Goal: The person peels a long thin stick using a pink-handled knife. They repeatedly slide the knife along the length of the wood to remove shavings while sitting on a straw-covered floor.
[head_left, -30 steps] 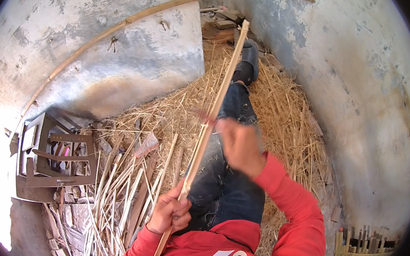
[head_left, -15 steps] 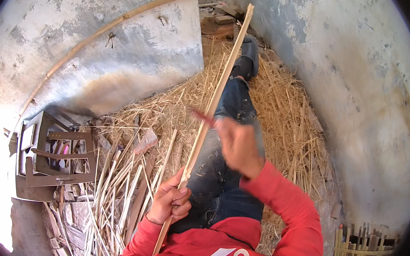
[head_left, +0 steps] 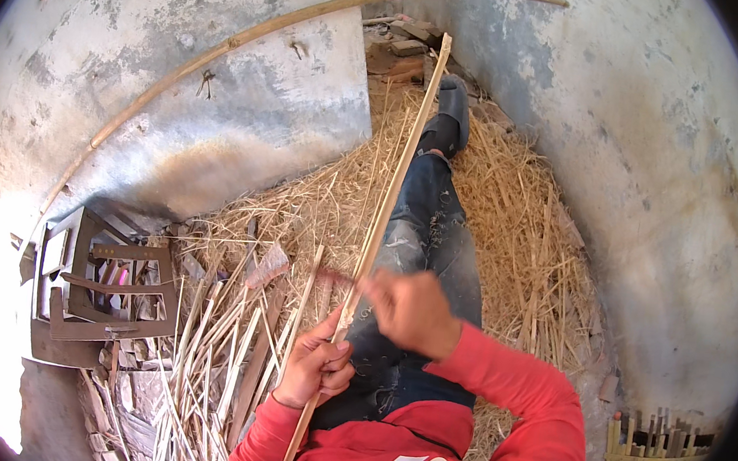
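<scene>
While its lower part sits in the left hand, pale strip [head_left: 401, 163]: long, slanting up and rightward above the lap, far end near the shoe [head_left: 454, 106].
Left hand [head_left: 318, 365]: fingers wrapped round the strip, low down.
Right hand [head_left: 414, 312]: motion-blurred, closed on a reddish tool [head_left: 336, 277] that crosses the strip; exact contact too blurred to tell.
Legs: dark jeans [head_left: 400, 378], specked with shavings.
Floor, left: loose strips [head_left: 240, 351] in a heap; brown frame [head_left: 130, 253] beyond.
Floor, right: straw-like shavings [head_left: 519, 226].
Walls: patchy paint; curved pole [head_left: 237, 41] before the left one.
</scene>
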Demonstrator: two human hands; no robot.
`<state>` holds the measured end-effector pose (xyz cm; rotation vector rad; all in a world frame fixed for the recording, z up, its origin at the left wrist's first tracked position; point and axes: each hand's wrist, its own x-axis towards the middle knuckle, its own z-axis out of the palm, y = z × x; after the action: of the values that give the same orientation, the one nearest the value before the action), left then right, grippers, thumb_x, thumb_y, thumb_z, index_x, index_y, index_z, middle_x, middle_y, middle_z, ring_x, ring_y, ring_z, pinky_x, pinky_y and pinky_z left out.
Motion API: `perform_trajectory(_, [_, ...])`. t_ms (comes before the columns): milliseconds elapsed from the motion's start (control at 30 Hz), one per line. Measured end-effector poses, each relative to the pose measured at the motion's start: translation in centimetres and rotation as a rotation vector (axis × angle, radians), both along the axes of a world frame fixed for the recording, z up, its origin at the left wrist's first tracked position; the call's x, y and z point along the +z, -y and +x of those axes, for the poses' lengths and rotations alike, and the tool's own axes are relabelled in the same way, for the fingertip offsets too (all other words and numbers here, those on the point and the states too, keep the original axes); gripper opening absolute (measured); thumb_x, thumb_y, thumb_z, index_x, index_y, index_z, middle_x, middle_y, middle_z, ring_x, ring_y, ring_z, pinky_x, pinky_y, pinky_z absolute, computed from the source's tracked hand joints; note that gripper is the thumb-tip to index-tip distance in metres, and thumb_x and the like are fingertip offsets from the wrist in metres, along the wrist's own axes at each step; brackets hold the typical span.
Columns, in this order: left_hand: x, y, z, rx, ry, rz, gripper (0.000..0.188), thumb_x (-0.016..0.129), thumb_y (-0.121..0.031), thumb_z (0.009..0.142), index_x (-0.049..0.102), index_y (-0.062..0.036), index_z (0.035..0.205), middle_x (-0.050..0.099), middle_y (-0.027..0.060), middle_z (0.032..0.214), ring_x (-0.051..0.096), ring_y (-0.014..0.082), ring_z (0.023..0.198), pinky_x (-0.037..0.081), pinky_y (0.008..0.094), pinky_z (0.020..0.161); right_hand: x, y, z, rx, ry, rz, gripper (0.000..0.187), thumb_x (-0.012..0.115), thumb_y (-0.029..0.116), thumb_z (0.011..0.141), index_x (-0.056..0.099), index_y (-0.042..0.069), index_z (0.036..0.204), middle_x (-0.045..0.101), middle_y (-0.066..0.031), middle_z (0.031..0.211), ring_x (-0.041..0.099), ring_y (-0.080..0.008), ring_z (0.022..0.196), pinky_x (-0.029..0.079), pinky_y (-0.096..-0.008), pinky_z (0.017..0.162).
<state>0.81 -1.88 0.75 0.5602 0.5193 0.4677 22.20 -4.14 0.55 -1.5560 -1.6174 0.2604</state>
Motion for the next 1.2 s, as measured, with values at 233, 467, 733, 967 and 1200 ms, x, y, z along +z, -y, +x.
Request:
perform_trajectory(233, [-0.2, 0.0, 0.0, 0.027, -0.01, 0.023, 0.058, 0.048, -0.002, 0.1, 0.046, -0.026, 0.153, 0.027, -0.0043, 0.06, 0.025, 0.0069, 0.043, 0.019, 0.0221, 0.037, 1.0, 0.9, -1.1, 0.064, -0.078, -0.043, 0.039, 0.061, 0.035, 0.102, 0.065, 0.002, 0.082, 0.055, -0.0186, 0.054, 0.058, -0.0351, 0.047, 0.042, -0.0435, 0.045])
perform_trajectory(467, [1.2, 0.7, 0.2, -0.021, -0.058, 0.098, 0.063, 0.044, 0.003, 0.102, 0.034, -0.0203, 0.16, 0.026, -0.004, 0.059, 0.026, 0.0077, 0.044, 0.021, 0.0246, 0.041, 3.2, -0.3, 1.4, -0.063, -0.234, 0.041, 0.055, 0.081, 0.049, 0.085, 0.057, 0.002, 0.07, 0.045, -0.0059, 0.05, 0.042, -0.0141, 0.045, 0.036, -0.0347, 0.044])
perform_trajectory(733, [0.8, 1.8, -1.1, -0.074, -0.012, 0.216, 0.064, 0.044, 0.007, 0.101, 0.032, -0.0131, 0.16, 0.026, -0.0051, 0.061, 0.025, 0.0067, 0.045, 0.02, 0.026, 0.043, 4.6, -3.1, 7.3, -0.267, -0.296, 0.154, 0.052, 0.072, 0.048, 0.093, 0.057, 0.004, 0.071, 0.044, -0.0013, 0.055, 0.04, -0.0113, 0.052, 0.034, -0.0326, 0.048])
perform_trajectory(967, [1.0, 2.4, -1.5, -0.084, -0.131, 0.386, 0.06, 0.044, 0.007, 0.102, 0.034, -0.0078, 0.159, 0.037, -0.0055, 0.062, 0.032, 0.0057, 0.046, 0.023, 0.0255, 0.043, 5.2, -5.6, 13.8, -0.486, -0.087, 0.257, 0.053, 0.05, 0.042, 0.107, 0.06, 0.001, 0.075, 0.044, -0.008, 0.055, 0.042, -0.0186, 0.051, 0.035, -0.0365, 0.05])
perform_trajectory(1200, [1.3, 2.6, -0.2, 0.019, -0.181, 0.407, 0.063, 0.044, 0.01, 0.095, 0.042, -0.0082, 0.155, 0.03, -0.0066, 0.057, 0.024, 0.0052, 0.044, 0.021, 0.0267, 0.042, 4.6, -4.0, 7.5, -0.235, -0.172, 0.132, 0.046, 0.05, 0.036, 0.108, 0.066, 0.0, 0.083, 0.049, -0.0136, 0.055, 0.051, -0.027, 0.046, 0.037, -0.0417, 0.048])
